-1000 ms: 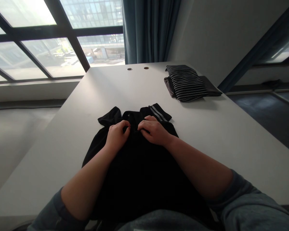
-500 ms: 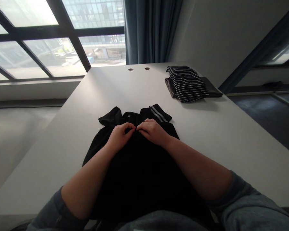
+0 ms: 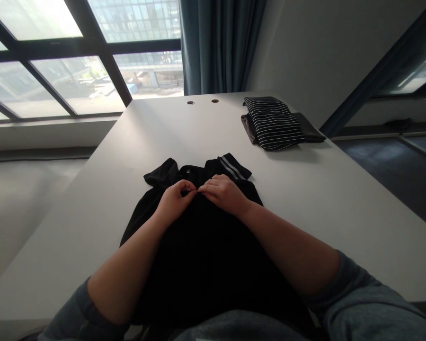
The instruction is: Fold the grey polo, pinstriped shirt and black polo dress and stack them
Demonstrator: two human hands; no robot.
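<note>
Black polo point(image 3: 199, 255), hands point(image 3: 173, 203) point(image 3: 223, 194) closer (apparently touching)

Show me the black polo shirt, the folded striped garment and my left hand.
black polo shirt point(image 3: 202, 265), head view, on the shirt's front below the hands
folded striped garment point(image 3: 273, 124), head view, on its top fold
left hand point(image 3: 173, 203), head view, on the back of the hand

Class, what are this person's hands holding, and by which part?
The left hand and right hand appear to pinch the black polo shirt at its placket, just below the collar.
</note>
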